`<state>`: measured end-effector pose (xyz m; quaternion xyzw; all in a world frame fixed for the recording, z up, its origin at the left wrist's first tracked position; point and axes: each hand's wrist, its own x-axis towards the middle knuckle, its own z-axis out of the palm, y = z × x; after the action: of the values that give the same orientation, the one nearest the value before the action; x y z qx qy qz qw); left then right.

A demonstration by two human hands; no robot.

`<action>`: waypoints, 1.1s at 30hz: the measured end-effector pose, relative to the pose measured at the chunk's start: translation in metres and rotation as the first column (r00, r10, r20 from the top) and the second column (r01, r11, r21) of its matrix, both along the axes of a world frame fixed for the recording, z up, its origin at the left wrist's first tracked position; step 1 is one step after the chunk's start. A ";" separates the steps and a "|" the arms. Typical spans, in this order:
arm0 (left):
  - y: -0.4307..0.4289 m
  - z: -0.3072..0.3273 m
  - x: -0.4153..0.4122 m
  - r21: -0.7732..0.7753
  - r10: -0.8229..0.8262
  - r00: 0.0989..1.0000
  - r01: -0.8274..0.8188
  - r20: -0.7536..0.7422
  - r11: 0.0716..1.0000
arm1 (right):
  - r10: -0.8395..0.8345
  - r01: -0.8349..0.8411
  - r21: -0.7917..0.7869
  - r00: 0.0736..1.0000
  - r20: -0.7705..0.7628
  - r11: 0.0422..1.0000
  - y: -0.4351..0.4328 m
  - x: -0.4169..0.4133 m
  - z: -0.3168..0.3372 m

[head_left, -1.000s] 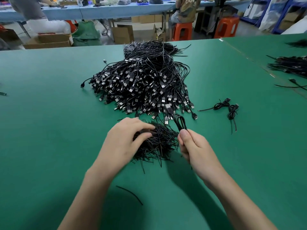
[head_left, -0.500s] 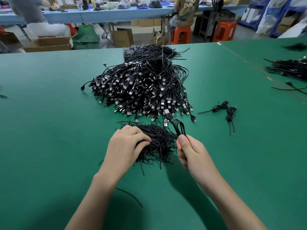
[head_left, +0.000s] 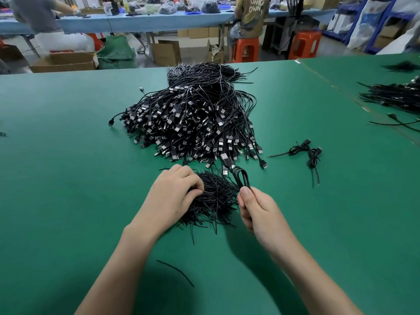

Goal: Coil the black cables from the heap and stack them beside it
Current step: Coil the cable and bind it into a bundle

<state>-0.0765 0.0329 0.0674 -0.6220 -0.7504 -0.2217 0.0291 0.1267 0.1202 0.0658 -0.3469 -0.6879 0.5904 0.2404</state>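
A big heap of black USB cables [head_left: 195, 123] lies in the middle of the green table [head_left: 68, 178]. In front of it sits a small pile of short black tie wires [head_left: 218, 201]. My left hand [head_left: 172, 194] rests on that pile, fingers curled into the wires; whether it pinches one is hidden. My right hand [head_left: 256, 210] grips a folded black cable [head_left: 242, 177], whose loops stick up above my thumb and whose USB plug points toward the heap. Two coiled cables [head_left: 306, 152] lie to the right of the heap.
One loose tie wire [head_left: 176, 271] lies near the table's front. More black cables [head_left: 393, 98] lie on the adjoining green table at the right. Behind the table are cardboard boxes, orange stools [head_left: 246, 50] and people at a blue bench.
My left hand has slid a little forward over the tie wire pile. My right hand keeps the folded cable in nearly the same place. The camera tilted slightly.
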 end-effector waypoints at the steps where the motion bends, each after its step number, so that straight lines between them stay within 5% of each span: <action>1: 0.001 0.000 -0.001 0.012 0.005 1.000 -0.005 0.016 1.000 | -0.004 0.004 -0.003 1.000 0.000 1.000 0.001 0.000 0.000; 11: 0.003 -0.015 -0.003 0.157 0.074 0.968 -0.114 0.240 0.981 | -0.005 0.005 -0.005 1.000 0.001 1.000 0.003 -0.005 -0.010; 27: 0.006 -0.018 0.001 0.292 0.075 0.981 -0.125 0.177 0.948 | -0.004 0.004 -0.004 0.999 -0.040 1.000 0.004 -0.020 -0.007; 33: 0.016 -0.004 0.013 0.300 0.088 0.908 -0.225 0.410 0.927 | -0.002 0.006 0.110 0.999 -0.034 0.994 0.002 -0.023 -0.005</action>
<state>-0.0640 0.0484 0.0639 -0.4878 -0.7393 -0.4641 0.0045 0.1039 0.1225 0.0605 -0.3245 -0.7145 0.5571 0.2719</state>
